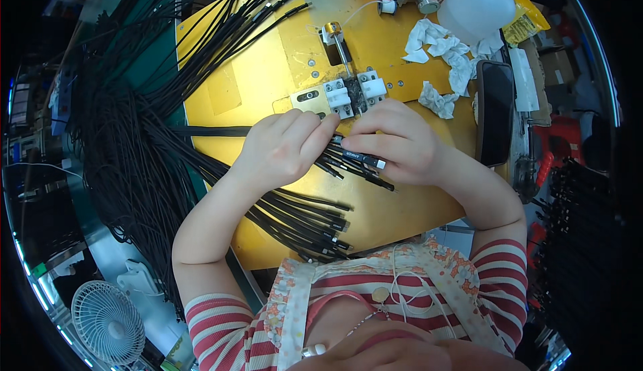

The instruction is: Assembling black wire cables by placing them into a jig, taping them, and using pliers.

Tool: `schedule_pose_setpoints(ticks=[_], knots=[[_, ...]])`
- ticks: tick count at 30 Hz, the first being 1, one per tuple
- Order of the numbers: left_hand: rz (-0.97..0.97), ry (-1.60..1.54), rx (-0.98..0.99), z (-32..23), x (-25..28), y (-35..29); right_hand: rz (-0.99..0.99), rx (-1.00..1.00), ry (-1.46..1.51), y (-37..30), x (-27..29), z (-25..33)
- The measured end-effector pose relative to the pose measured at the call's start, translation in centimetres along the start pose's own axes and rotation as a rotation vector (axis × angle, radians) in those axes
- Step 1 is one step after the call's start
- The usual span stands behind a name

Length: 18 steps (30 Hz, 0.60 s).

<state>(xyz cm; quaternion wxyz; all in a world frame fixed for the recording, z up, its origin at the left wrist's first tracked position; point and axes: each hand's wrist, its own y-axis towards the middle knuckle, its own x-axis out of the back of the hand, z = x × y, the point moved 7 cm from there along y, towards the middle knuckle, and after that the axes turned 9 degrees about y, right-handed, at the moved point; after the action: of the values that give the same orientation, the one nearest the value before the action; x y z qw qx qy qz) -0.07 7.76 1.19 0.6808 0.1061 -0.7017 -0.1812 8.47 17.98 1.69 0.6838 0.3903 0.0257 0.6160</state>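
My left hand (284,146) is closed, its fingers curled round a black cable (218,131) that runs in from the left. Close beside it, my right hand (395,142) is closed too, thumb and fingers pinched near the same cable's end. A black USB plug (362,158) with a metal tip shows just under the right fingers. Several more black cable ends (328,168) lie beneath both hands. Right beyond the fingertips stands a small fixture with two white blocks (339,96) and a metal rod (342,52). My fingers hide the exact grip points.
Bundles of black cables (144,163) cover the left side, with loose ends (305,227) on the golden work plate (415,200). At right are a phone (494,113), crumpled tissues (439,99) and a white bottle (477,6). A white fan (108,322) stands lower left.
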Motion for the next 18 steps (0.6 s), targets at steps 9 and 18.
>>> schedule_pose_setpoints(ticks=[9, 18], knots=[[-0.154, -0.101, 0.046, 0.3, 0.0, 0.3, -0.106, -0.069, -0.061, 0.2, 1.7, -0.7], [-0.178, -0.167, 0.047, 0.4, -0.2, 0.2, -0.111, -0.235, 0.039, 0.0, 1.8, -1.7]])
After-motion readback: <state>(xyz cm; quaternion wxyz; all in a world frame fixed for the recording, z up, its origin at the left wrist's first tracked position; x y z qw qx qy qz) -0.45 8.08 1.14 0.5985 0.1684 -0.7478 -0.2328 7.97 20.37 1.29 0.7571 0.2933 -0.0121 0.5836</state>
